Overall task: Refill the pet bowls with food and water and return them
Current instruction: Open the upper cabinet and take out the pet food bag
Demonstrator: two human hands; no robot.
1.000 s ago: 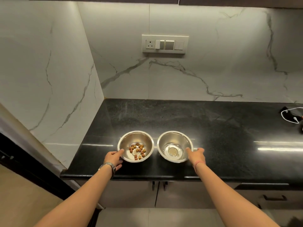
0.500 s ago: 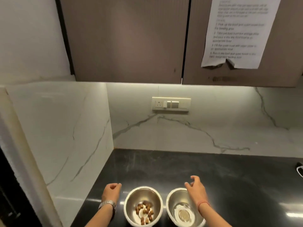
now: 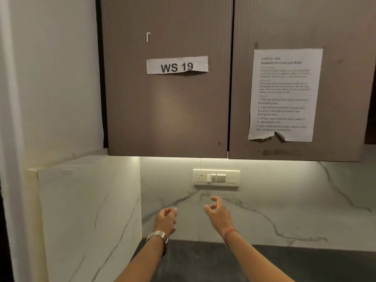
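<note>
While both arms reach up, the left hand and right hand hang loosely curled, grasping nothing, below the cabinet doors.

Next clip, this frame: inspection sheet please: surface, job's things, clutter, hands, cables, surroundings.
Surface: dark countertop, only its back strip in view.
Job's things: no bowls in view; instruction sheet taped to right cabinet door.
Clutter: nothing seen.
Hands: left hand and right hand raised before the backsplash, fingers loosely curled, holding nothing; wristwatch on left wrist.
Cables: nothing seen.
Surroundings: marble backsplash with switch panel; "WS 19" label on left cabinet door, both doors closed.
</note>
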